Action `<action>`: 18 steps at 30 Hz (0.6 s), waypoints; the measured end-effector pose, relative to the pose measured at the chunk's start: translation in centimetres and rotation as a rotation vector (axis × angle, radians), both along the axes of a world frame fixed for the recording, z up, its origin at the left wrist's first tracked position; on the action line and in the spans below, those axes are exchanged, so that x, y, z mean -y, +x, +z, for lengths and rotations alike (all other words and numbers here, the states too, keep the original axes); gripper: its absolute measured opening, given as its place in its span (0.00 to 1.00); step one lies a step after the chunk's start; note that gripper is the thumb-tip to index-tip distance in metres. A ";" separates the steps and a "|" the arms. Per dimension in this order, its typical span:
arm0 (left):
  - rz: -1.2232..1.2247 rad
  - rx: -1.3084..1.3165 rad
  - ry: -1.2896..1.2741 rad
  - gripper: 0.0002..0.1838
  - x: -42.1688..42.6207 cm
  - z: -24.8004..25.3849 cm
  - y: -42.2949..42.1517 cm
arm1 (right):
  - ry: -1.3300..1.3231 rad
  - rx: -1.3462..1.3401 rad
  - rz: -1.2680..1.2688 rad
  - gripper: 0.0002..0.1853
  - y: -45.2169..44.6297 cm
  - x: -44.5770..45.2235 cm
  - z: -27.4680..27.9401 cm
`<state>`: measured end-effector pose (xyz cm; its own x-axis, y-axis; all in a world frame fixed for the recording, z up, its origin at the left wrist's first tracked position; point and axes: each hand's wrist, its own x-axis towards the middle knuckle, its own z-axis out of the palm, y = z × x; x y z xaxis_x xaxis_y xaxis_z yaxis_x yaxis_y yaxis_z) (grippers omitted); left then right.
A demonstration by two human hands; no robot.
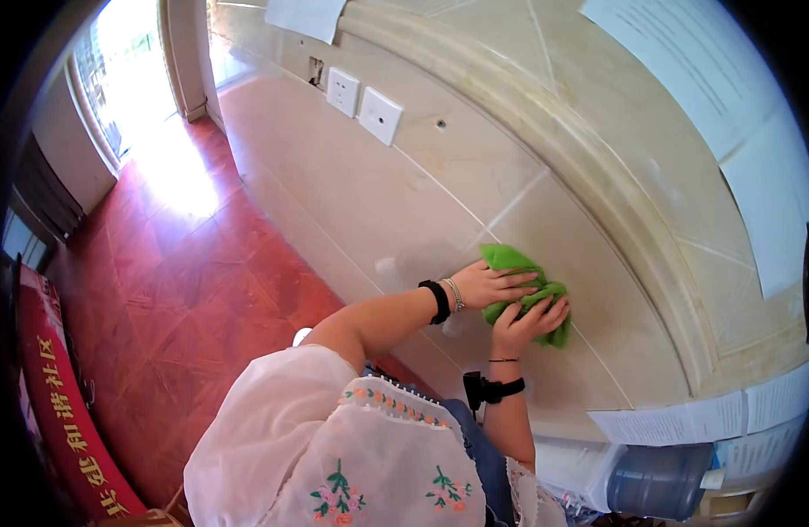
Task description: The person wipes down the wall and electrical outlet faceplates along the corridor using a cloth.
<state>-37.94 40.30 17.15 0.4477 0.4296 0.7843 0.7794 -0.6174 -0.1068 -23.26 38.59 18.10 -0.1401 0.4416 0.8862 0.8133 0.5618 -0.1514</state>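
A bunched green cloth [558, 332] is against the beige tiled wall [422, 228], over a grout line. My left hand [488, 285] presses on the cloth's upper part, its fingers stretched across the folds. Just below it, my right hand [526, 327] grips the cloth with bent fingers. The two hands are close together, and part of the cloth is hidden under them. A black band [436, 302] and a bracelet circle my left wrist; a black strapped device [483, 388] is on my right wrist.
White wall sockets [380, 115] sit up the wall, near a small open hole [315, 70]. Paper sheets [685, 422] hang at the right. A blue water bottle [659, 480] stands at lower right. A red banner [61, 413] lies left on the reddish floor [202, 307], below a bright doorway.
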 end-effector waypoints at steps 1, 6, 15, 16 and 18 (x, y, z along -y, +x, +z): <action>0.027 -0.035 -0.009 0.29 0.5 0.6 -0.2 | 0.013 -0.016 0.007 0.29 0.0 0.0 -0.1; 0.061 -0.048 -0.020 0.30 3.2 4.3 -2.8 | 0.000 0.012 0.025 0.28 -2.3 2.6 3.7; 0.273 0.262 -0.235 0.35 7.8 4.4 -11.7 | -0.127 0.336 0.135 0.23 -11.0 6.3 8.1; 0.259 0.244 -0.235 0.35 8.2 4.7 -14.1 | -0.129 0.319 0.120 0.23 -13.5 6.8 8.2; 0.336 0.280 -0.243 0.34 8.0 4.1 -15.3 | -0.131 0.349 0.183 0.23 -15.0 5.9 6.9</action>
<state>-53.27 32.25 21.21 0.0396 0.6991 0.7139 0.9178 -0.3080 0.2507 -38.29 32.68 25.03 -0.5086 0.4877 0.7095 0.7173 0.6958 0.0360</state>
